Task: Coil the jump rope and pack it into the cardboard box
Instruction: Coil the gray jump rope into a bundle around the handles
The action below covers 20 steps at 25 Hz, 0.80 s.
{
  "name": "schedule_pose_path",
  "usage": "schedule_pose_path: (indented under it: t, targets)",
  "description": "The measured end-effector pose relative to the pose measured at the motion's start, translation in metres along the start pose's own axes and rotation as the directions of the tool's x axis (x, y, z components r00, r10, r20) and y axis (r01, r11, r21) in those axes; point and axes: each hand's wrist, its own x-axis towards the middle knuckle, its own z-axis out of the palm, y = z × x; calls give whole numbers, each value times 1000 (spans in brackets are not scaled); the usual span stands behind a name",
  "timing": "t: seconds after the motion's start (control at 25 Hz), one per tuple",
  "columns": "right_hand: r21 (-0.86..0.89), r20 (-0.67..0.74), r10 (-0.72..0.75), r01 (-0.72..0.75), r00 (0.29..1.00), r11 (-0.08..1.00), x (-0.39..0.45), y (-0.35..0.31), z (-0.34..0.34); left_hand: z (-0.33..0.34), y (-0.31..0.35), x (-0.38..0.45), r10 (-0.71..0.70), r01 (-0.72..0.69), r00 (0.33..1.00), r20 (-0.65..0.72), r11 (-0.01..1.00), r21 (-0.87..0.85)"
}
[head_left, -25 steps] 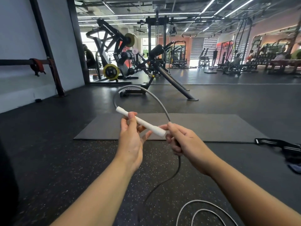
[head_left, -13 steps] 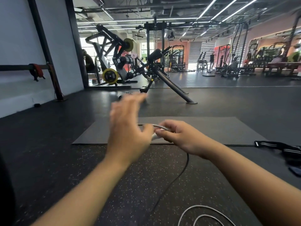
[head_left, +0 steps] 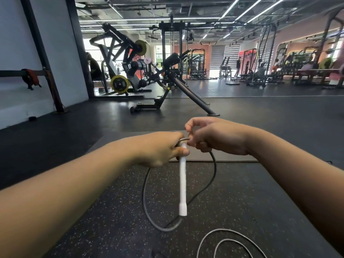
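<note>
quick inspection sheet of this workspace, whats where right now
surface: dark speckled gym floor, grey mat beyond the hands
job's things: jump rope looped below the hands, more loops on the floor; white handle hanging down; cardboard box not in view
clutter: nothing seen
grippers: left hand gripping the handle's top; right hand pinching the rope beside it
cables: nothing seen besides the rope
surroundings: weight machines, wall rail
</note>
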Motion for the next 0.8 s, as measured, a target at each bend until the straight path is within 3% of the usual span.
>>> schedule_pose_path:
  t: [0.12,0.2,0.32,0.44,0.56,0.68,0.8]
  targets:
    - [-80,-35,-109,106,993,991,-4,1,-3,9,-4,-8,-33,38,999,24,961,-275]
    - [-107,-69,-158,150,985,983,-6,7,-4,15,-9,-10,-49,23,998,-37,855,-518]
    - [-116,-141,-77,61,987,991,-15,24,-8,21,-23,-10,-95,-57,983,-154,644,-763]
    - [-70,-159,5,-16,987,997,-28,43,-17,27,-33,-13,-185,-145,950,-250,450,-881]
    - [131,-83,41,-30,996,991,-36,60,-20,34,-31,-12,-334,-285,877,-346,218,-933]
    - [277,-8,75,-70,997,958,-43,65,-21,44,-29,-5,-488,-379,779,-393,132,-916]
    - [352,-40,99,-79,994,933,-49,67,-26,47,-32,-1,-649,-443,637,-415,132,-887]
